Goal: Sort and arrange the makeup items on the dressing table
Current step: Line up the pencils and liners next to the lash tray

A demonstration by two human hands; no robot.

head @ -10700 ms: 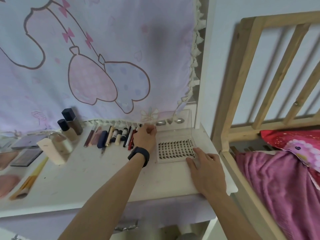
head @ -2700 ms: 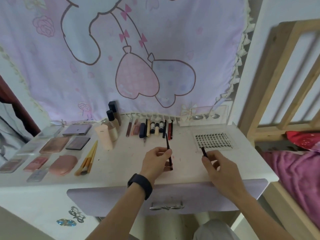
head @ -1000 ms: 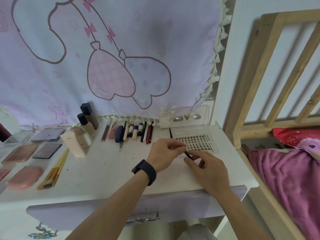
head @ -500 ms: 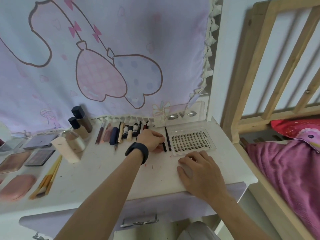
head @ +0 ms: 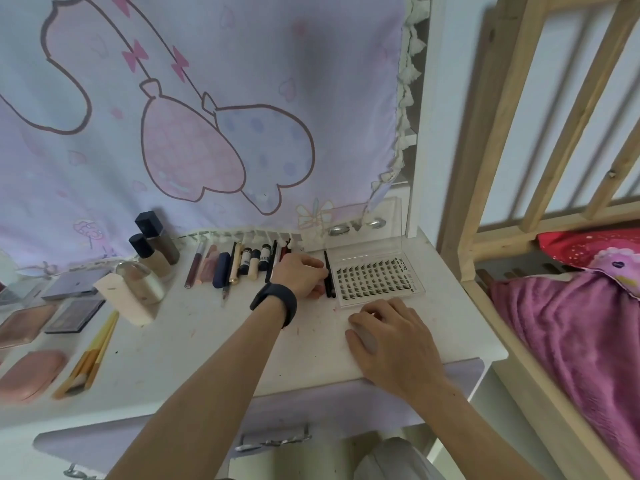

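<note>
Since a moment ago my left hand (head: 303, 277) has barely shifted and the thin black pencil (head: 328, 273) now lies flat on the desk (head: 194, 337), just left of the clear lash tray (head: 374, 277). In the head view, that hand's curled fingers touch the pencil's left side; whether they pinch it I cannot tell. My right hand (head: 391, 341) rests spread, palm down, near the tray. Further left runs the row of pens and tubes (head: 239, 266).

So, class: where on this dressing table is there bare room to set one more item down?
Bare top lies in front of the pencil row, between the brushes and the left hand's forearm. Crowded: the back edge, the palettes at far left, and the lash tray by the right hand.
</note>
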